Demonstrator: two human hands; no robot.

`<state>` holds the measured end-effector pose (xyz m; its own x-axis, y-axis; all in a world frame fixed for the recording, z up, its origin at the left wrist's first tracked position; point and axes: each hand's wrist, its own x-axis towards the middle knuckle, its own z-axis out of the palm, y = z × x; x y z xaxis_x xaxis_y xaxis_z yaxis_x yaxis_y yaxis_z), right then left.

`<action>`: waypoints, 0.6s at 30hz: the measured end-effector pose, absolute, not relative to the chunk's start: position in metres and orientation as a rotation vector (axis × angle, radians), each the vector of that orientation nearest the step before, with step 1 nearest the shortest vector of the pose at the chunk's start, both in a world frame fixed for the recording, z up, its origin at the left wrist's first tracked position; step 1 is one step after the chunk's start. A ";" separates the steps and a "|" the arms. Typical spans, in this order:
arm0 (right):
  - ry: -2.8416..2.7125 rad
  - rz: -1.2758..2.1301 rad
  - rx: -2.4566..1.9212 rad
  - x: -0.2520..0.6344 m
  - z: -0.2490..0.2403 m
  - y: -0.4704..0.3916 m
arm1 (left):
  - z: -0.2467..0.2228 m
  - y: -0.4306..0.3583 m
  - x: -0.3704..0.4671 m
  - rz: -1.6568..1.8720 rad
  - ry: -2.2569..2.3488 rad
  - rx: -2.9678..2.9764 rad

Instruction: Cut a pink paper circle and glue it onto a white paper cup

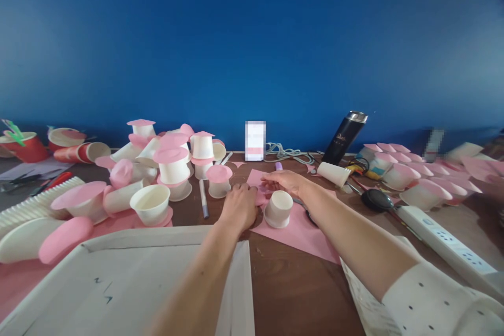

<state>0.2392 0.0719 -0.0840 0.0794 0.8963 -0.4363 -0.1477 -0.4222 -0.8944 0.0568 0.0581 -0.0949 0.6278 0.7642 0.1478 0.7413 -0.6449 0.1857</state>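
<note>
Pink paper lies on the brown table in front of me, with a white paper cup upside down on it. My left hand rests at the paper's left edge, fingers curled and pointing away from me, beside a small pink piece. Just behind the cup, my right hand reaches in from the right, its fingers bent over the paper near that same pink piece. What either hand grips, if anything, is too small to make out. Dark scissors, partly hidden by my right forearm, lie right of the cup.
Many white cups with pink paper tops crowd the left, behind a large white tray. A marker lies near them. At right are a tilted black bottle, a lying cup, a power strip and more pink-topped cups.
</note>
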 end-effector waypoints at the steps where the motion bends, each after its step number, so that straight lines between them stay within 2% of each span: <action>1: -0.781 1.493 -1.474 0.239 -0.084 0.071 | -0.095 0.058 0.057 0.333 1.268 2.744; 18: -0.764 1.455 -1.365 0.232 -0.079 0.070 | -0.098 0.066 0.057 0.756 1.334 2.909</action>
<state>0.2316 0.0698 -0.0786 0.0908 0.9259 -0.3666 -0.2237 -0.3397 -0.9135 0.0571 0.0659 -0.0978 0.5676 0.6802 0.4638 0.7476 -0.6618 0.0557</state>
